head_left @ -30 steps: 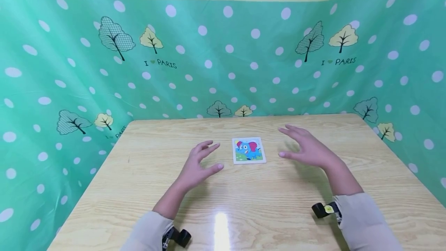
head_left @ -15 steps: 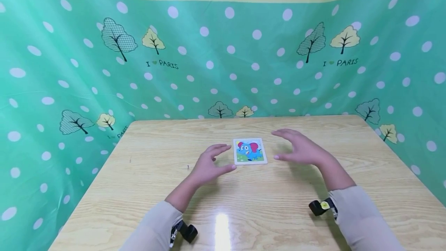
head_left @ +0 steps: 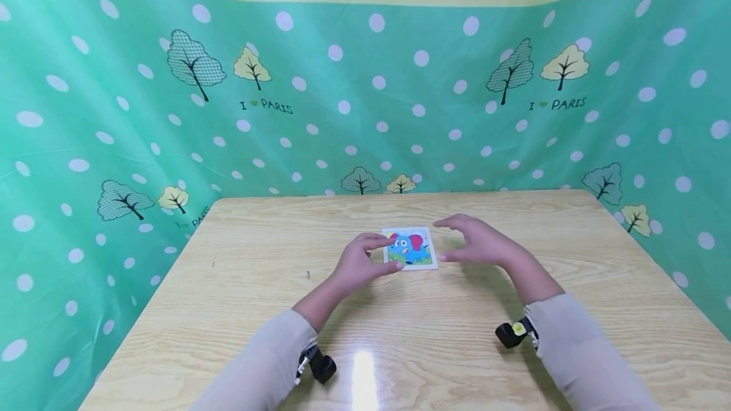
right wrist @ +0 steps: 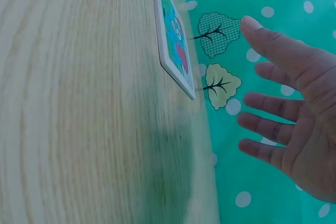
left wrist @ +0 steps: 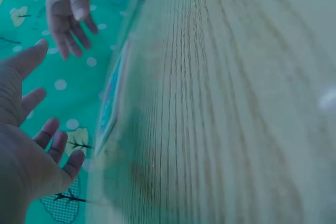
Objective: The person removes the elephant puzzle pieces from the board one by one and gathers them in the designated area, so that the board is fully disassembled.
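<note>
A square picture board with a white border, showing a blue elephant with pink ears, lies flat on the wooden table. From the left, my left hand reaches over its near-left part, thumb and fingers spread apart. My right hand hovers just off its right edge with fingers extended. Both wrist views show a gap between the hands and the tabletop; the board appears edge-on there, and neither hand holds anything. In the left wrist view, the left hand's fingers are loosely spread.
The light wood table ends at a green polka-dot curtain with printed trees, which also runs along both sides. A tiny dark speck lies left of the left hand. Black cameras sit at both wrists.
Both hands have moved inward toward the picture board. The left hand went right until its fingertips overlap the board in the head view; the right hand shifted left. The board stays put.
</note>
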Tool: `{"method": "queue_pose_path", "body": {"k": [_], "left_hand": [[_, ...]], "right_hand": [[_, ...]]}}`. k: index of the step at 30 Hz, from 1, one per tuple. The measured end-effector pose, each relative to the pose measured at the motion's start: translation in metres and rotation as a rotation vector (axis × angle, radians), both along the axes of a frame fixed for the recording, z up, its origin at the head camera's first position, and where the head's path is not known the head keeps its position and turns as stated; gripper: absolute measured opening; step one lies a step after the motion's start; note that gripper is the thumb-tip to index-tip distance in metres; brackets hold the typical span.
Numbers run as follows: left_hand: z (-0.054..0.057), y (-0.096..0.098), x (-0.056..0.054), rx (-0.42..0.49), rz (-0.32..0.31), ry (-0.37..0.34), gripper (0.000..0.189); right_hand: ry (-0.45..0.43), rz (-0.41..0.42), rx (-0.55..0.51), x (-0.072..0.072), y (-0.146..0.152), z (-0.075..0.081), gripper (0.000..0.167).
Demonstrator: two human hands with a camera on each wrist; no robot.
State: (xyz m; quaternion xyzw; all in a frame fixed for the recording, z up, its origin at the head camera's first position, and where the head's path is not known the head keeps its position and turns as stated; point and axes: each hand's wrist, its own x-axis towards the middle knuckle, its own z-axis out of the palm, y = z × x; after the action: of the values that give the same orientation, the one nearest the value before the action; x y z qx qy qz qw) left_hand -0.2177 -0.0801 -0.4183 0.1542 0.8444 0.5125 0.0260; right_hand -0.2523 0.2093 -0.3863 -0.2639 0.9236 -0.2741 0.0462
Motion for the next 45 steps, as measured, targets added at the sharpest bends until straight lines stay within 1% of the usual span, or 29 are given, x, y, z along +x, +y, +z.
{"method": "queue_pose_path", "body": {"k": [4,7,9,12,13,17,22,26,31,35,39,42,45], "left_hand": [[-0.002,0.007,-0.008,-0.036,-0.007,-0.029,0.060],[-0.002,0.012,-0.014,-0.066,-0.021,-0.045,0.061],[-0.002,0.015,-0.017,-0.101,-0.034,-0.051,0.060],[-0.004,0.020,-0.023,-0.180,-0.058,-0.035,0.057],[-0.006,0.021,-0.024,-0.209,-0.068,-0.019,0.056],[-0.011,0.026,-0.030,-0.279,-0.085,0.040,0.054],[-0.014,0.033,-0.036,-0.304,-0.053,0.067,0.050],[-0.013,0.037,-0.042,-0.303,-0.025,0.055,0.049],[-0.012,0.043,-0.050,-0.282,0.001,0.009,0.044],[-0.011,0.047,-0.054,-0.270,0.019,-0.056,0.040],[-0.010,0.049,-0.059,-0.287,0.045,-0.115,0.043],[-0.012,0.050,-0.061,-0.319,0.055,-0.117,0.045],[-0.015,0.051,-0.062,-0.327,0.060,-0.106,0.045]], "right_hand": [[-0.054,0.008,-0.019,-0.006,-0.004,0.001,0.064],[-0.117,0.008,-0.059,-0.012,-0.007,-0.001,0.061],[-0.149,0.019,-0.081,-0.017,-0.009,-0.003,0.062],[-0.189,0.033,-0.105,-0.023,-0.013,-0.006,0.065],[-0.201,0.034,-0.107,-0.025,-0.014,-0.007,0.066],[-0.229,-0.013,-0.073,-0.033,-0.020,-0.012,0.061],[-0.235,-0.073,-0.031,-0.043,-0.027,-0.020,0.051],[-0.242,-0.111,-0.032,-0.050,-0.031,-0.026,0.048],[-0.232,-0.123,-0.048,-0.056,-0.034,-0.034,0.046],[-0.249,-0.142,-0.066,-0.058,-0.034,-0.039,0.043],[-0.255,-0.149,-0.085,-0.059,-0.035,-0.043,0.042],[-0.254,-0.151,-0.090,-0.059,-0.035,-0.043,0.040],[-0.265,-0.161,-0.093,-0.059,-0.033,-0.043,0.040]]}}
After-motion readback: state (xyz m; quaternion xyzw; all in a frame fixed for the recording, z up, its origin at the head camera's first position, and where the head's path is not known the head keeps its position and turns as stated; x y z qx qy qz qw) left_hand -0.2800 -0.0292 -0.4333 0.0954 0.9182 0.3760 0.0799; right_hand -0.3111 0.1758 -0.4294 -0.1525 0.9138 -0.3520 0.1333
